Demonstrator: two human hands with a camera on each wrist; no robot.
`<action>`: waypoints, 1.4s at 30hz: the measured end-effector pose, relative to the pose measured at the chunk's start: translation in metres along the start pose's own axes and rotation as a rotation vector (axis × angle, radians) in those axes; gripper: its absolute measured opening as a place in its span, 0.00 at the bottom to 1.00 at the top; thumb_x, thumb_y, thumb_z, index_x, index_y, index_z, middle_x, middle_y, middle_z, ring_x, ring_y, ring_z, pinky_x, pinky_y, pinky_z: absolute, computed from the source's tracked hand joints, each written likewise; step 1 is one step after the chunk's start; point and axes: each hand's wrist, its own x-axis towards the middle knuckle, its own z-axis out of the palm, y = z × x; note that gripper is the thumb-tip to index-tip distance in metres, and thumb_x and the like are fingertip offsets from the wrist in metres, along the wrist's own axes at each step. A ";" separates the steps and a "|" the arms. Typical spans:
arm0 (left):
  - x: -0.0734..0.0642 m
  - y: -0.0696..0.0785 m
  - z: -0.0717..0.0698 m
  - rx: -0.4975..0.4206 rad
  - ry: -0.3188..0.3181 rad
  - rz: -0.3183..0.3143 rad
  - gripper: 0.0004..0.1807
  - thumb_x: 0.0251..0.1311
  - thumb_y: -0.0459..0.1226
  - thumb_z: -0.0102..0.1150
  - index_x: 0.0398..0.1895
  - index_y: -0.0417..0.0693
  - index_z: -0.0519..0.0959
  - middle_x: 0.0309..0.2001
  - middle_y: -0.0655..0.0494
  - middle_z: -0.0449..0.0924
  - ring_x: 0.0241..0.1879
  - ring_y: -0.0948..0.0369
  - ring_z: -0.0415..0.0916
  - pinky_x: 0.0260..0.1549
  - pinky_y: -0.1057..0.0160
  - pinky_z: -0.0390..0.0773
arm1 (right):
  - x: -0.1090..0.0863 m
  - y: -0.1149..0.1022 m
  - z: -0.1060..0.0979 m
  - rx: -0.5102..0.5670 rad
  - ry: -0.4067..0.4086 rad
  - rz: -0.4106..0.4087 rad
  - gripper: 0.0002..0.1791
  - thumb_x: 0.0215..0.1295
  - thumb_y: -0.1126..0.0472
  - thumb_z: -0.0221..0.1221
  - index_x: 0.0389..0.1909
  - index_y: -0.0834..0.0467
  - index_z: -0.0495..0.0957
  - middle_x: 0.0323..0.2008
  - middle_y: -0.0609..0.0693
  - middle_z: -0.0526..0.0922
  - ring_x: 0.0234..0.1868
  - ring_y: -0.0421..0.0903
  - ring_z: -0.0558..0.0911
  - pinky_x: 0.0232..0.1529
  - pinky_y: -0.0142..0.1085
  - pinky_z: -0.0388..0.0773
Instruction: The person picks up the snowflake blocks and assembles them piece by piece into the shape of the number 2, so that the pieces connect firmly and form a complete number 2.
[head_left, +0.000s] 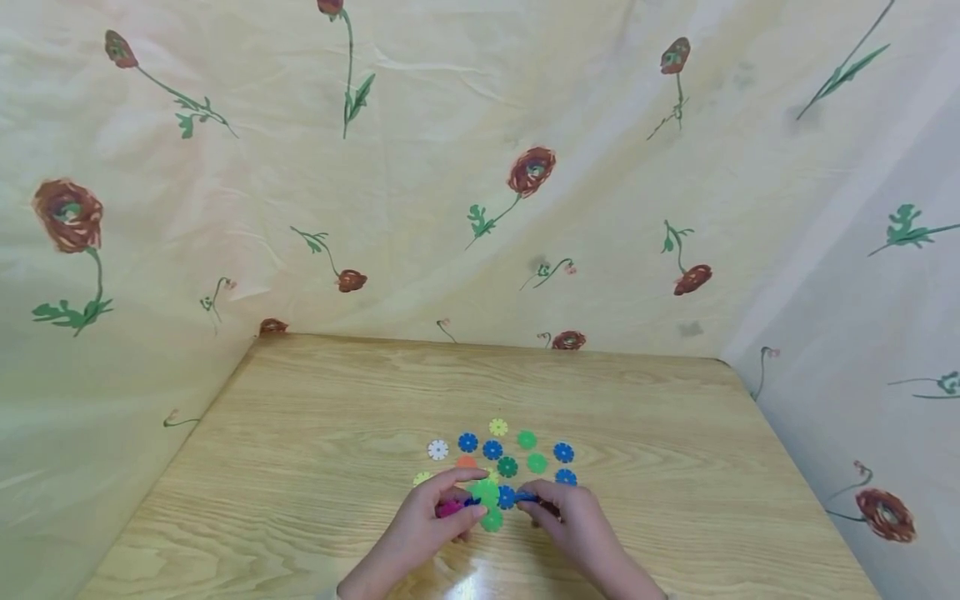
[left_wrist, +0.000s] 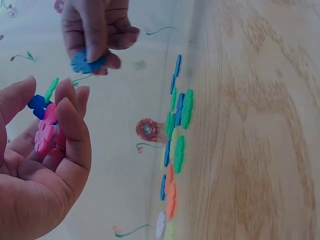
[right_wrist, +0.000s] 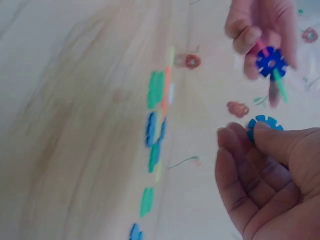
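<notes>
In the head view, my left hand (head_left: 427, 512) holds a small joined piece of notched plastic discs above the near part of the table. The piece is a pink disc (left_wrist: 45, 132), a dark blue disc (right_wrist: 271, 62) and a light green disc (head_left: 486, 492), slotted together at angles. My right hand (head_left: 577, 508) pinches a single blue disc (right_wrist: 266, 122) between thumb and forefinger. That disc is apart from the joined piece, just to its right. Part of the pink disc is hidden by the left fingers in the head view.
Loose discs lie flat on the wooden table (head_left: 337, 433) around and beyond the hands: several blue and green ones, a white disc (head_left: 438, 450), orange ones and a yellow disc (head_left: 498, 427). A flower-patterned cloth (head_left: 420, 183) hangs behind and at both sides.
</notes>
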 end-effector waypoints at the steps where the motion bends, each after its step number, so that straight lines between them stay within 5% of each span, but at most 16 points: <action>1: 0.000 0.000 0.000 0.000 0.003 0.001 0.24 0.64 0.40 0.63 0.63 0.47 0.73 0.28 0.50 0.80 0.27 0.56 0.79 0.28 0.62 0.82 | -0.001 -0.003 0.000 0.013 0.006 -0.012 0.06 0.67 0.62 0.61 0.40 0.55 0.85 0.25 0.40 0.82 0.25 0.33 0.77 0.24 0.29 0.77; 13: 0.000 -0.001 0.005 -0.022 -0.013 0.058 0.21 0.65 0.37 0.61 0.60 0.41 0.76 0.28 0.39 0.80 0.23 0.63 0.78 0.26 0.65 0.81 | -0.007 -0.020 0.008 -0.117 0.158 -0.167 0.07 0.62 0.67 0.64 0.37 0.53 0.86 0.32 0.41 0.86 0.28 0.29 0.79 0.26 0.25 0.77; 18: 0.000 -0.001 0.004 -0.026 0.004 0.054 0.23 0.66 0.37 0.60 0.62 0.39 0.74 0.32 0.42 0.82 0.23 0.61 0.78 0.27 0.64 0.82 | -0.008 -0.021 0.009 -0.146 0.188 -0.178 0.07 0.60 0.69 0.65 0.37 0.55 0.86 0.31 0.41 0.86 0.28 0.29 0.79 0.26 0.25 0.76; 26: 0.000 0.000 0.004 0.008 -0.028 0.089 0.21 0.65 0.37 0.60 0.61 0.41 0.75 0.26 0.35 0.78 0.22 0.64 0.77 0.25 0.65 0.82 | -0.008 -0.020 0.011 -0.147 0.203 -0.202 0.08 0.60 0.69 0.65 0.37 0.54 0.86 0.31 0.41 0.86 0.30 0.30 0.80 0.27 0.25 0.78; 33: 0.001 -0.005 0.005 0.076 -0.051 0.127 0.23 0.66 0.40 0.59 0.62 0.40 0.74 0.23 0.42 0.78 0.20 0.66 0.76 0.22 0.62 0.81 | -0.009 -0.022 0.017 -0.331 0.273 -0.274 0.06 0.57 0.66 0.68 0.36 0.54 0.87 0.28 0.43 0.87 0.27 0.33 0.82 0.27 0.25 0.78; 38: 0.001 -0.007 0.006 0.108 -0.050 0.099 0.25 0.66 0.43 0.59 0.63 0.40 0.74 0.20 0.52 0.77 0.19 0.66 0.75 0.21 0.63 0.81 | -0.010 -0.022 0.020 -0.374 0.274 -0.275 0.08 0.54 0.67 0.70 0.35 0.55 0.87 0.26 0.44 0.86 0.24 0.34 0.80 0.26 0.25 0.77; 42: -0.001 -0.006 0.007 0.100 -0.057 0.042 0.25 0.66 0.43 0.59 0.64 0.43 0.73 0.21 0.49 0.78 0.20 0.64 0.75 0.22 0.65 0.80 | -0.012 -0.022 0.021 -0.381 0.260 -0.285 0.08 0.54 0.68 0.69 0.36 0.57 0.87 0.25 0.45 0.86 0.24 0.34 0.81 0.26 0.26 0.78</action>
